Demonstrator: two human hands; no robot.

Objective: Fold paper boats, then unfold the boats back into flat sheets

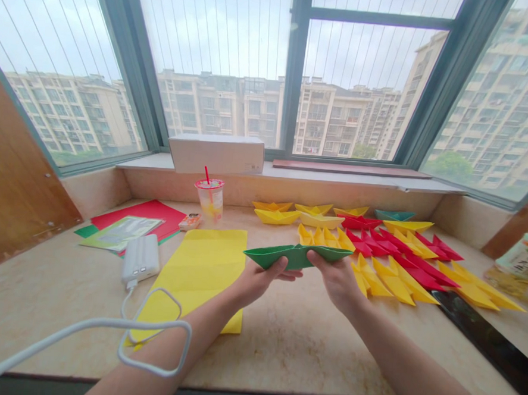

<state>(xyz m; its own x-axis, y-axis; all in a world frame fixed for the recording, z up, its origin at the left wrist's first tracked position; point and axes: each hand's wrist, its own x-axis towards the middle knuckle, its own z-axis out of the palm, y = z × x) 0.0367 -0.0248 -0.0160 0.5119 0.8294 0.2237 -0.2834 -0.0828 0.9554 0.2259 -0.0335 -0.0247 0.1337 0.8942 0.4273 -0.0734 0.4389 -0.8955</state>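
Note:
Between my two hands is a green paper boat, held level above the counter with its pointed ends to left and right. My left hand grips its left half, thumb on the near side and fingers beneath. On the right half, my right hand presses its thumb against the near face; its other fingers are mostly hidden. Just left of the boat lies a creased yellow paper sheet, partly under my left forearm. Behind and right of my hands stand rows of folded paper boats, among them a yellow boat and a teal boat.
A white power bank trails a white cable across the left foreground. A plastic cup with a red straw stands behind the yellow sheet. Red paper lies far left. A black flat object and a bottle are right.

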